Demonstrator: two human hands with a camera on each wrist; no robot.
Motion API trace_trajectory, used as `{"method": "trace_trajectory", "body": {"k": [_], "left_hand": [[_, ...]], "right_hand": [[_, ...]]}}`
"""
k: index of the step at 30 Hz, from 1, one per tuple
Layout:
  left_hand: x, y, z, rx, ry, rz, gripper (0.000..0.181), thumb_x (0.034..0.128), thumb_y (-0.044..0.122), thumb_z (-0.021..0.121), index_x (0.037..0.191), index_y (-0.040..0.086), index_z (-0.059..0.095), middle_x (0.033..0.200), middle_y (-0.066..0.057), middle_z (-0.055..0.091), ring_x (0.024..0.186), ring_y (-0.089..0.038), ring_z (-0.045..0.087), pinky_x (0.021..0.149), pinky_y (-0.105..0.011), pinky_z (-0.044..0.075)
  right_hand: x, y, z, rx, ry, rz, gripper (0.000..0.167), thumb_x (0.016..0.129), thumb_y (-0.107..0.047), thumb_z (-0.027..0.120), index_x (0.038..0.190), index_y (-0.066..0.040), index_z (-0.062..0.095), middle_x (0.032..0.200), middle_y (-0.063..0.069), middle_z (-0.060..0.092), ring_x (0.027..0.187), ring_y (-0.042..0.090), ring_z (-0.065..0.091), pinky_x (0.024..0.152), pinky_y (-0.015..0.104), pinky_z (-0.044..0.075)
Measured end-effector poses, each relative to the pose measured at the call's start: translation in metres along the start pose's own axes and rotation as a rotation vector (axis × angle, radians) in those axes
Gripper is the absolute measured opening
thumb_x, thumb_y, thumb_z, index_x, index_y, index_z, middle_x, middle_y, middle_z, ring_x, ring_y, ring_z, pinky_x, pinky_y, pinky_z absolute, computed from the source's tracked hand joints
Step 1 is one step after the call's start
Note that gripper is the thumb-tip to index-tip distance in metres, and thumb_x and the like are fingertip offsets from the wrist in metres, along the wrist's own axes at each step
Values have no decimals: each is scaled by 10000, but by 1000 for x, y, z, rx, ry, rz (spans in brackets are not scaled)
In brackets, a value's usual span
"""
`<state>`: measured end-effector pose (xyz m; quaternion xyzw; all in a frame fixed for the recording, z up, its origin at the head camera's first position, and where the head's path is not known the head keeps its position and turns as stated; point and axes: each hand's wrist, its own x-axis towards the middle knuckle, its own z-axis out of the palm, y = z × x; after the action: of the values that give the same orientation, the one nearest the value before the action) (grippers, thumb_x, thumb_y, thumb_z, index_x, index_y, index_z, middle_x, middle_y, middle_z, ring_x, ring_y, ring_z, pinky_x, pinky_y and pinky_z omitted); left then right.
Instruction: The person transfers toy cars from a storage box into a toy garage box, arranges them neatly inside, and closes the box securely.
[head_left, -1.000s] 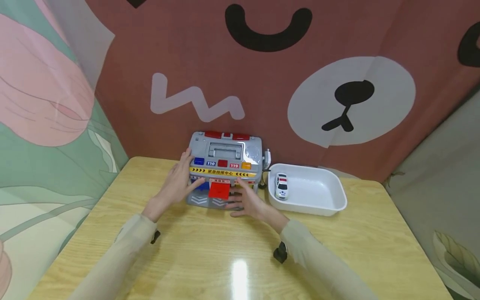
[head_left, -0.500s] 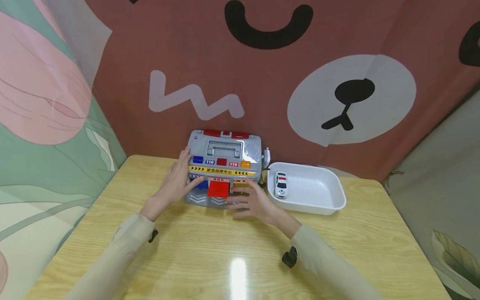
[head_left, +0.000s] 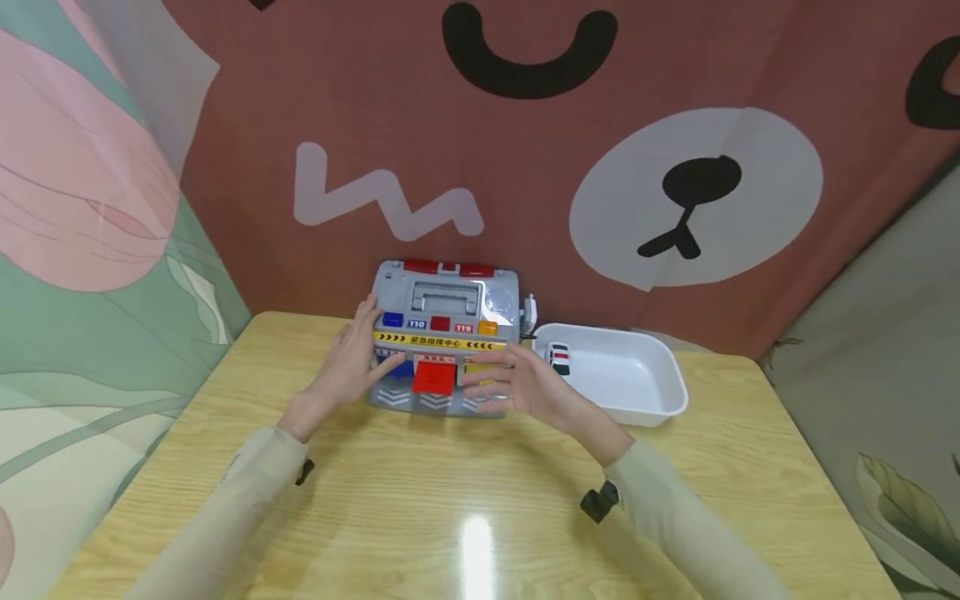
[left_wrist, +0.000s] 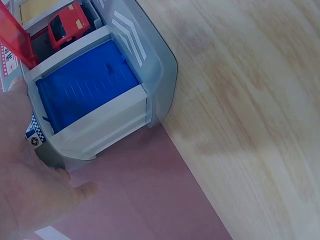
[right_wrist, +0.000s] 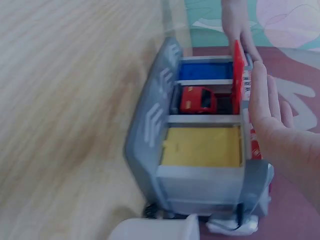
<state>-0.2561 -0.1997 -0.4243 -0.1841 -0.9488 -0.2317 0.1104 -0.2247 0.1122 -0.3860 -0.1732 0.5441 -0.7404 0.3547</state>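
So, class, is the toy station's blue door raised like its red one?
No, in the left wrist view the blue door is shut, while the red door sticks outward.

Toy garage (head_left: 447, 312): smooth, glossy plastic. Tray (head_left: 622, 375): smooth, glossy plastic. Table (head_left: 405, 500): glossy, wood-grained surface. Backdrop (head_left: 390, 92): matt cloth.

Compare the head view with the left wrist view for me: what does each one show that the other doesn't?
Only the head view shows the white tray with a white toy car in it, the right hand, and the coloured buttons on the station's top.

Only the left wrist view shows the red toy car in the middle bay.

Both show the toy station, its raised red door, its blue door, the left hand and the wooden table.
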Motion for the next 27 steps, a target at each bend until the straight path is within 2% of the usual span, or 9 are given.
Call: {"method": "trace_trajectory", "body": {"k": [3, 8, 10, 12, 14, 17, 19, 23, 27], "left_hand": [[-1, 1, 0, -9, -3, 1, 895, 919, 523, 579, 1516, 7, 155, 1614, -111, -29, 1468, -293, 23, 1107, -596, 188], [-1, 2, 0, -7, -6, -1, 893, 919, 521, 582, 1514, 8, 157, 1614, -106, -33, 1468, -292, 21, 1109, -594, 188], [-1, 2, 0, 1, -7, -1, 891, 921, 522, 578, 1513, 6, 157, 1613, -111, -37, 1467, -294, 19, 1110, -592, 186], [-1, 2, -1, 2, -6, 0, 890, 923, 521, 574, 1512, 1, 156, 1612, -119, -36, 1466, -301, 22, 1109, -595, 185], [-1, 1, 0, 4, -7, 2, 892, 923, 527, 570, 1512, 1, 155, 1612, -124, -35, 1466, -307, 27, 1108, -598, 184], [-1, 1, 1, 11, -9, 11, 896, 925, 541, 556, 1513, -1, 152, 1611, -127, -37, 1464, -314, 32, 1106, -602, 183], [-1, 1, 2, 23, -8, 18, 894, 927, 547, 549, 1510, -5, 155, 1610, -132, -37, 1463, -320, 36, 1104, -604, 186], [-1, 0, 2, 45, -1, 29, 886, 935, 545, 537, 1505, -17, 158, 1608, -148, -31, 1459, -335, 49, 1099, -607, 198], [-1, 0, 0, 50, 3, 30, 882, 942, 538, 530, 1504, -31, 158, 1605, -164, -25, 1457, -341, 52, 1096, -609, 203]], "right_hand": [[7, -7, 8, -31, 12, -12, 563, 1062, -352, 198, 1484, 15, 271, 1437, 274, 405, 1215, 364, 526, 1044, 576, 334], [21, -17, 22, -62, 107, -66, 531, 1044, -330, 380, 1487, -43, 318, 1403, 236, 472, 1217, 370, 526, 998, 483, 431], [27, -20, 27, -115, 162, -102, 511, 1034, -295, 436, 1474, -48, 353, 1390, 219, 493, 1213, 369, 531, 985, 452, 448], [32, -23, 31, -217, 212, -152, 490, 1023, -239, 485, 1459, -42, 381, 1381, 210, 501, 1202, 368, 537, 977, 453, 455], [39, -24, 35, -406, 275, -200, 482, 999, -202, 547, 1439, -49, 424, 1357, 191, 522, 1163, 344, 564, 945, 440, 483], [47, -25, 40, -797, 364, -251, 496, 958, -184, 619, 1416, -64, 469, 1338, 151, 523, 1132, 293, 564, 916, 417, 505], [52, -25, 44, -1076, 403, -256, 524, 935, -200, 649, 1412, -69, 477, 1361, 130, 500, 1171, 276, 514, 955, 423, 473], [65, -24, 51, -1523, 388, -250, 649, 895, -287, 694, 1438, -45, 434, 1456, 141, 404, 1288, 317, 394, 1059, 468, 357], [78, -18, 56, -1792, 356, -204, 765, 881, -378, 697, 1478, -38, 361, 1510, 169, 331, 1361, 335, 327, 1114, 453, 284]]}}
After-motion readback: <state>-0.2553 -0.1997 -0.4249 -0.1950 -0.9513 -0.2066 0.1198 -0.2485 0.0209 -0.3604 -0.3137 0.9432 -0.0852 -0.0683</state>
